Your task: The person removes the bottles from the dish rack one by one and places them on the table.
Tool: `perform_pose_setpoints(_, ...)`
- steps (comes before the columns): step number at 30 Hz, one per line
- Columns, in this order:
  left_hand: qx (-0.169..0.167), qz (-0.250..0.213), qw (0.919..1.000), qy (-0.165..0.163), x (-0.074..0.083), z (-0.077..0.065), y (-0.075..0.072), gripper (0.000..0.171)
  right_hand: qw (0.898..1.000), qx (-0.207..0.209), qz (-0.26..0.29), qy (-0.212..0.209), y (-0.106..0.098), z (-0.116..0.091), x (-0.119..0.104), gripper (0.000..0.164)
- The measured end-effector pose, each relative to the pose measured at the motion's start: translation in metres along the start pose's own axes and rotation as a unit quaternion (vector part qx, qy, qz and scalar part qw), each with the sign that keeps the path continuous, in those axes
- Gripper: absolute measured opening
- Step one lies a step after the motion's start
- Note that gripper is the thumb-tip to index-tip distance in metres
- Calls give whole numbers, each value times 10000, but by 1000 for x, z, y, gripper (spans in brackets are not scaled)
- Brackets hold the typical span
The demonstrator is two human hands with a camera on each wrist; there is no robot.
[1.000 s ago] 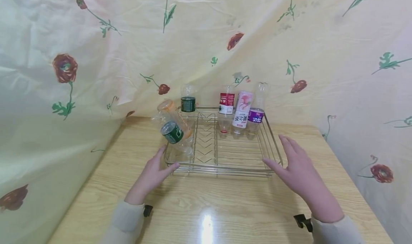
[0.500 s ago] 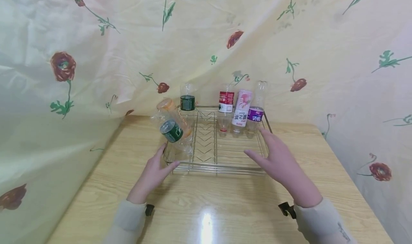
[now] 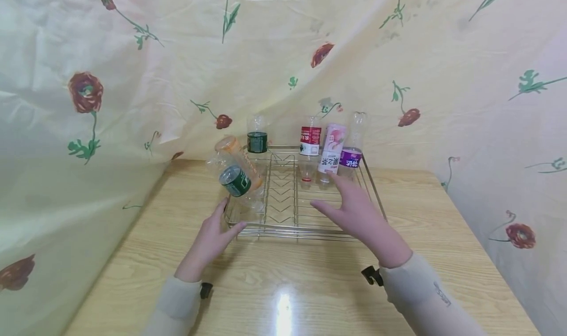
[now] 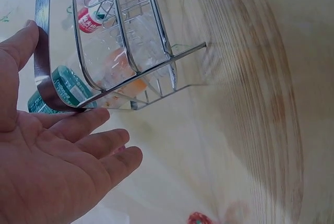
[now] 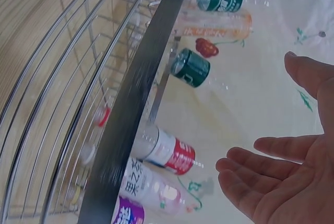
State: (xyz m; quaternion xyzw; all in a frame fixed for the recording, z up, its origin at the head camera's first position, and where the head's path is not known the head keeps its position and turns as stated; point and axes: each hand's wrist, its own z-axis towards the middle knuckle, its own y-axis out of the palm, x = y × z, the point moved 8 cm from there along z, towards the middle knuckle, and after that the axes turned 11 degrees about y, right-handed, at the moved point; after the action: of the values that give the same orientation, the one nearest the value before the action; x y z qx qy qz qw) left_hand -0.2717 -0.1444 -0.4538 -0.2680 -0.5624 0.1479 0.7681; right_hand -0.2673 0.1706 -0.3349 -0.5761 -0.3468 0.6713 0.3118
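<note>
Your left hand (image 3: pixel 212 235) sits left of the middle of the head frame, thumb and fingers spread in a V at the near left corner of the rack (image 5: pixel 136 98). In the left wrist view your palm is turned to the camera, with your thumb tip at the rim and your fingers extended just beside it; that grip is loose, grasping nothing.

Your right hand (image 3: pixel 361 223) hangs over the right half of the rack, right of centre in the head frame, its forearm slanting up from the lower right. Thumb and fingers stand well apart and that grip is released, its index fingertip overlapping the pink bottle (image 3: pixel 332 151) from the head view; the right wrist view shows the two apart.

The rack is mid-frame on the counter (image 3: pixel 257 282), with neck-down bottles in it. At its left, the front green bottle (image 3: pixel 236 181) and orange bottle (image 3: pixel 248 165) lean up-left, near the upright back green bottle (image 3: pixel 257 141). To the right stand the red bottle (image 3: pixel 310 140), the tilted pink one and the purple bottle (image 3: pixel 351 157).
</note>
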Motion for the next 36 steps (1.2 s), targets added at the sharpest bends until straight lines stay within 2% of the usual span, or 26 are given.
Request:
perform_pose_setpoints(6,28,1,10000,-14,0,0,0,107,9999,-132,25,53,12,9,-13,90)
perform_pose_setpoints(16,97,-10,10000,-10,-1,-1,-1,109,9988,-394,236,-142,31,21,-38,88)
perform_pose_setpoints(22,92,26,9999,40,1,-1,-1,108,9979,-619,189,-24,44,30,-50,87)
perform_pose_setpoints(36,147,38,9998,144,2,-2,-2,105,9962,-843,178,-136,75,48,-73,83)
